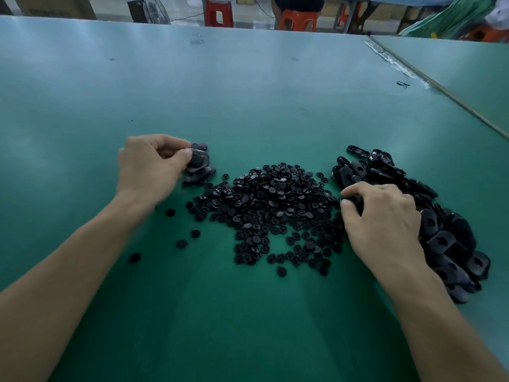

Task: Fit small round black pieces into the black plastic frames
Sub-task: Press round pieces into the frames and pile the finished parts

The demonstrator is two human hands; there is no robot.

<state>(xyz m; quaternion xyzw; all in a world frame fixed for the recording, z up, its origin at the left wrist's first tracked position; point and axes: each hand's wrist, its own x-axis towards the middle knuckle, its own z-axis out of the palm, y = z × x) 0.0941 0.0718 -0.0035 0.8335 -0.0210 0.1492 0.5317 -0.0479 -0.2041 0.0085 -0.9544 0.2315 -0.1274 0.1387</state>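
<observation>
Sitting in a big heap in the middle of the green desk (pixel 248 92) are the small round black pieces (pixel 275 205), with a few loose ones off to the left. The big pile of black plastic frames (pixel 446 244) lies just right of the heap, and where they meet the right hand (pixel 385 216) curls its fingers and pinches a black part (pixel 354 200); I cannot tell which kind. The left hand (pixel 148 166) pinches one frame (pixel 199 159) just above a little stack of frames (pixel 199 175).

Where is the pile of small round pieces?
Head view: the pile lies on the table between the left hand and right hand, left of the frames heap.
</observation>
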